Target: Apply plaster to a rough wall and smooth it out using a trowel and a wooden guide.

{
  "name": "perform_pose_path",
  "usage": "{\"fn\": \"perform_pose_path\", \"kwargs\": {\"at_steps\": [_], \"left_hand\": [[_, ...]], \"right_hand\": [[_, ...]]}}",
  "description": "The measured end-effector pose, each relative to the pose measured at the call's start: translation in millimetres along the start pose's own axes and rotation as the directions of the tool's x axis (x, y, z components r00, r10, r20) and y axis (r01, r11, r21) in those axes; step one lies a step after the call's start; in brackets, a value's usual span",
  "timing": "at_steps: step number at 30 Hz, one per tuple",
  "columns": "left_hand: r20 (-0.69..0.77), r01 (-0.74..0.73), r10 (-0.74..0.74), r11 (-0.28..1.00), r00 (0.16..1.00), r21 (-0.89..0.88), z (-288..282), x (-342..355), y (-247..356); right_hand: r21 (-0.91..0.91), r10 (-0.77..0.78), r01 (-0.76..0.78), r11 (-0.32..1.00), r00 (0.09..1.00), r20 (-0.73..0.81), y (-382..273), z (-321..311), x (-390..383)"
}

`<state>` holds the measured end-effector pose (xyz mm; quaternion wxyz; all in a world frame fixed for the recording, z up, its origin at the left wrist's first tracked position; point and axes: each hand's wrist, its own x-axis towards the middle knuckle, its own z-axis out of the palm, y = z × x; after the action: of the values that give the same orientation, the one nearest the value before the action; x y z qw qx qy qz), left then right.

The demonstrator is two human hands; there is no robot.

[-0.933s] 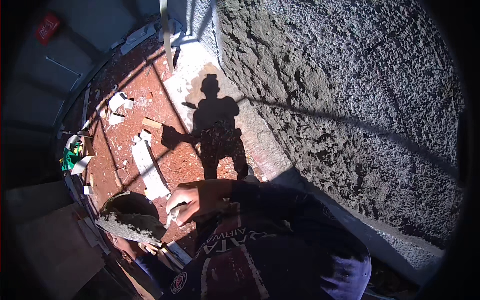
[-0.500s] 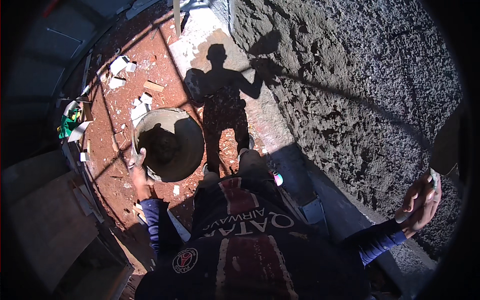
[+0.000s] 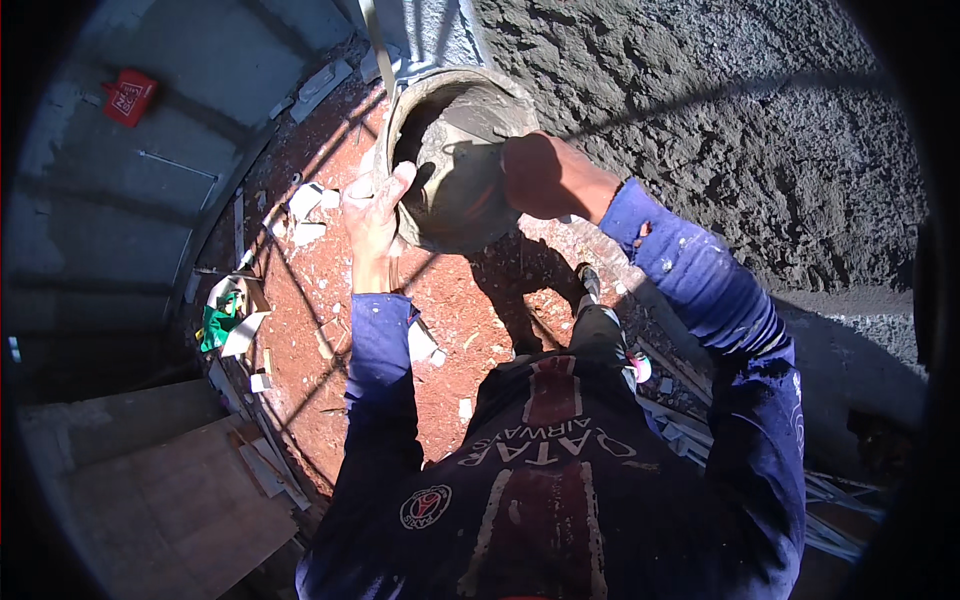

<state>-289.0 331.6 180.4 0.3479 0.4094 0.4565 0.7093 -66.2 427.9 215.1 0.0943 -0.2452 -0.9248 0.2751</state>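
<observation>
Grey bucket in left fingers, trowel in right fingers

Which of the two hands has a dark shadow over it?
The right hand, at the right side of the bucket. The left hand, at its left rim, is brightly sunlit.

Pale lettering and round crest on dark shirt, white characters on red object

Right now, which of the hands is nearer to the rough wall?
Right. The right hand is at the right side of the bucket, toward the rough wall; the left hand grips the bucket's left side, farther away.
</observation>
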Motion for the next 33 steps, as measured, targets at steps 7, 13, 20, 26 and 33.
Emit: {"fn": "perform_pose_path", "kwargs": {"at_steps": [7,13,20,26,33], "left_hand": [[0.059,-0.184,0.19,0.979,0.98,-0.089,-24,25,89],[0.067,-0.308,0.311,0.95,0.948,-0.045,-22,20,115],[0.072,-0.284,0.299,0.945,0.952,-0.162,-18,24,113],[0.151,-0.278,0.281,0.96,0.948,-0.036,2,35,93],[0.201,-0.286,0.256,0.949,0.945,0.135,11,73,63]], "right_hand": [[-0.46,-0.418,0.257,0.85,0.86,-0.292,-99,-5,-17],[-0.302,-0.399,0.305,0.903,0.856,-0.328,-77,12,-9],[-0.328,-0.477,0.358,0.874,0.76,-0.441,-81,37,-13],[-0.609,-0.607,0.288,0.739,0.677,-0.416,-52,43,-1],[-0.364,0.05,-0.171,0.916,0.946,-0.32,-39,16,23]]}}
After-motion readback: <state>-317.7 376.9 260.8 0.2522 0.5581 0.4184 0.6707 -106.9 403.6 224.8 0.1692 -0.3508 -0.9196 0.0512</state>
